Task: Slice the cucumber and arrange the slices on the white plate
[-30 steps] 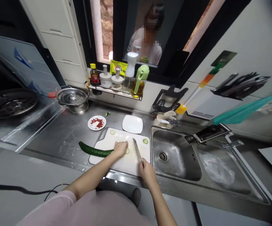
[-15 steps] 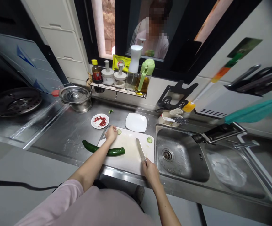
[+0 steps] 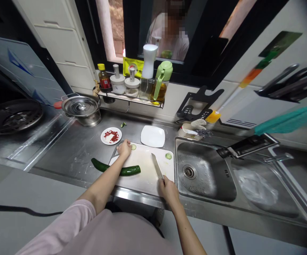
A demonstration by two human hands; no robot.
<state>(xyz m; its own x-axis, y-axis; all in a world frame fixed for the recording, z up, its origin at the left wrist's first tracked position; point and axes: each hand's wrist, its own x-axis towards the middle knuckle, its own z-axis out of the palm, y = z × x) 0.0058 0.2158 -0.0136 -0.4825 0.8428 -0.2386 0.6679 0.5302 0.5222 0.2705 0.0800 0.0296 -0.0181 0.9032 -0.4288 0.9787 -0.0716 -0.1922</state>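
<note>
Cucumber: lies on the near side of the left hand, toward the body, partly under the left forearm. Long axis runs left to right, dipping slightly toward the person at its right end. Right end is on the cutting board; left end reaches past the board's edge, over the desk. Whether the forearm touches it: cannot tell from this angle.

Left hand is the nearer of the two. It sits at the board's far left corner, by the handle slot, fingers curled in, just beside a pale slice. Fingertips are small and turned away from view, so cannot say if they pinch anything.

Right hand is wrapped around the handle of a knife, near the board's close right edge. Blade points away from the body, tip leaning left, lying across the line of the cucumber; a gap of board separates it from the cucumber's right end.

Counts: one cucumber, one knife, one board. One slice by the left hand; a small green-edged group of slices at the far right corner, number unclear. Two plates behind the board: a round plate with red bits, and a square plate. One lidded pot, farther left. Two sink basins, to the right.
</note>
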